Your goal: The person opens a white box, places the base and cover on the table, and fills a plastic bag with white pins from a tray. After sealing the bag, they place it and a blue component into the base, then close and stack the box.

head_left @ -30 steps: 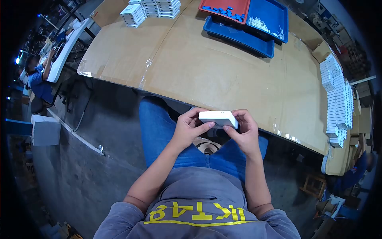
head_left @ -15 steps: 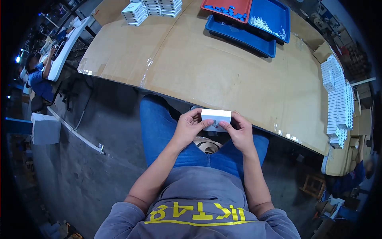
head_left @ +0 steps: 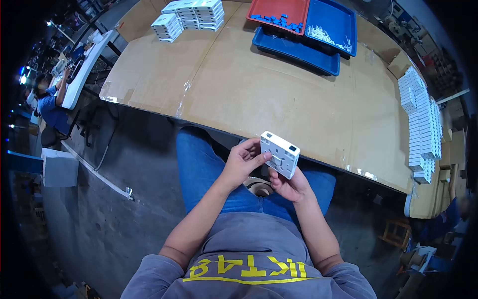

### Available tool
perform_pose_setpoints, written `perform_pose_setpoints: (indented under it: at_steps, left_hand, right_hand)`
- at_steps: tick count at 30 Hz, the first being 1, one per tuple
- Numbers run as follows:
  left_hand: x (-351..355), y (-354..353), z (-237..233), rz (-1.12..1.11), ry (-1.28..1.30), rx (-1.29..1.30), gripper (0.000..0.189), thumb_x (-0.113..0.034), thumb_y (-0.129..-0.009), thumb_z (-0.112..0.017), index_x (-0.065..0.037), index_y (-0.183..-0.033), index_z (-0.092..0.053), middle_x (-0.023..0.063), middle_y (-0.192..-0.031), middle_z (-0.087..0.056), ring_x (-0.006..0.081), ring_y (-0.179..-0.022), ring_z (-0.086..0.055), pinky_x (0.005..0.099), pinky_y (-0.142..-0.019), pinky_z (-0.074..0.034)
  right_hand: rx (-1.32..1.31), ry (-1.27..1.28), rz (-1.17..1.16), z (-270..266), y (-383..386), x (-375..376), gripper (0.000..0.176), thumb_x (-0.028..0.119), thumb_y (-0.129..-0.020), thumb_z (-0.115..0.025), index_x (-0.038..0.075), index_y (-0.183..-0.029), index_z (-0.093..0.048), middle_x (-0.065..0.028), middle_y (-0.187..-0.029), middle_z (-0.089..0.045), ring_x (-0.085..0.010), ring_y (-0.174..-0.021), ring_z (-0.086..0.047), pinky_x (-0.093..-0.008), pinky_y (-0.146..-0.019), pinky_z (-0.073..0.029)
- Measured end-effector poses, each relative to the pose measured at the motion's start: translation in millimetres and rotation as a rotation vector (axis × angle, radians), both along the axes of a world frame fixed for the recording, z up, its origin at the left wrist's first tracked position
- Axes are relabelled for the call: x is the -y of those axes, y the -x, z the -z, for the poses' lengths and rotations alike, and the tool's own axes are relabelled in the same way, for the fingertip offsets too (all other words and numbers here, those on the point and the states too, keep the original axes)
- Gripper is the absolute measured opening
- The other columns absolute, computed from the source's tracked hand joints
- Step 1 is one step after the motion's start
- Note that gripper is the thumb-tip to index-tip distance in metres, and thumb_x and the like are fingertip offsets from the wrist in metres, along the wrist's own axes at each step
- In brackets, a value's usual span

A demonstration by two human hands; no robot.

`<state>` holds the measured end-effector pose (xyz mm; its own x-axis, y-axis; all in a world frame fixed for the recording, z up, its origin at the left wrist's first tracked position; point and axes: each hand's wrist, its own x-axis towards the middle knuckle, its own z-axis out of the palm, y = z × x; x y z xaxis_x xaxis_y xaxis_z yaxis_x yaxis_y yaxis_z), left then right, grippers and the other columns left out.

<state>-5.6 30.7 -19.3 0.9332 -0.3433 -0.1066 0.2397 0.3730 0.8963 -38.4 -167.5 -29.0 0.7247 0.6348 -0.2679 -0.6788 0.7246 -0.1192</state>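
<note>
A flat white plastic box [head_left: 279,155] is held tilted over my lap, just off the table's front edge. Its face, with small holes and slots, is turned toward me, and dark openings show along its top edge. My left hand [head_left: 245,162] grips the box's left side, thumb on the face and fingers behind. Under the lower right part of the box, my right hand [head_left: 290,186] is turned up with curled fingers against it; its thumb is mostly hidden.
Stacked white boxes [head_left: 191,15] stand at the back left of the cardboard-covered table [head_left: 239,94]. A red tray [head_left: 271,7] holds blue pieces, a blue tray [head_left: 343,22] white ones. Another blue tray [head_left: 294,52] sits in front. More white boxes [head_left: 423,119] line the right edge. A person [head_left: 52,107] sits far left.
The box has been turned, so its holed face now shows instead of the printed side. My right hand has shifted from its right side to underneath.
</note>
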Motion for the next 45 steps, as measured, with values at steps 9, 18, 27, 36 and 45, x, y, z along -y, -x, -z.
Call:
perform_pose_setpoints:
  at_steps: [9, 18, 27, 36, 45]
  left_hand:
    - [15, 5, -17, -0.238, -0.172, 0.036, 0.036, -0.002, -0.092, -0.079, 0.004, -0.121, -0.060, 0.0108, -0.114, -0.067, 0.0144, -0.105, -0.068, 0.0270, -0.088, -0.060]
    - [32, 16, -32, -0.282, -0.575, 0.568, 0.042, -0.005, -0.078, -0.090, -0.002, -0.108, -0.061, 0.0065, -0.106, -0.063, 0.0149, -0.093, -0.066, 0.0301, -0.078, -0.058]
    - [24, 37, -27, 0.270, -0.672, 0.295, 0.031, 0.001, -0.089, -0.076, -0.001, -0.116, -0.062, 0.0009, -0.088, -0.063, 0.0079, -0.079, -0.060, 0.0252, -0.072, -0.051]
    - [93, 58, -94, 0.836, -0.182, -0.063, 0.021, -0.021, -0.101, -0.069, -0.001, -0.104, -0.065, 0.0035, -0.092, -0.064, 0.0075, -0.079, -0.054, 0.0218, -0.070, -0.043]
    - [279, 72, -242, 1.368, 0.988, -0.190, 0.034, -0.029, -0.094, -0.073, 0.000, -0.087, -0.058, 0.0008, -0.077, -0.054, 0.0090, -0.063, -0.043, 0.0264, -0.057, -0.029]
  right_hand:
    - [0.463, 1.243, 0.360, -8, 9, 2, 0.052, 0.021, -0.107, -0.059, 0.002, -0.153, -0.042, -0.0182, -0.142, -0.059, -0.0235, -0.134, -0.055, -0.0380, -0.097, -0.057]
    - [0.864, 1.238, 0.563, -44, 4, -10, 0.098, 0.018, -0.079, -0.092, -0.002, -0.156, -0.033, -0.0196, -0.146, -0.049, -0.0321, -0.133, -0.056, -0.0450, -0.110, -0.049]
    - [0.684, 1.101, 0.412, -38, 3, 81, 0.098, 0.015, -0.089, -0.083, 0.013, -0.166, -0.023, -0.0170, -0.146, -0.050, -0.0248, -0.137, -0.052, -0.0395, -0.111, -0.047]
    - [0.298, 1.248, 1.171, -29, 41, 290, 0.073, 0.006, -0.095, -0.070, 0.010, -0.159, -0.036, -0.0115, -0.126, -0.061, -0.0184, -0.113, -0.063, -0.0331, -0.093, -0.057]
    - [0.121, 1.580, 1.803, -48, 71, 534, 0.081, 0.003, -0.085, -0.079, 0.001, -0.152, -0.034, -0.0143, -0.136, -0.053, -0.0226, -0.122, -0.060, -0.0363, -0.101, -0.052]
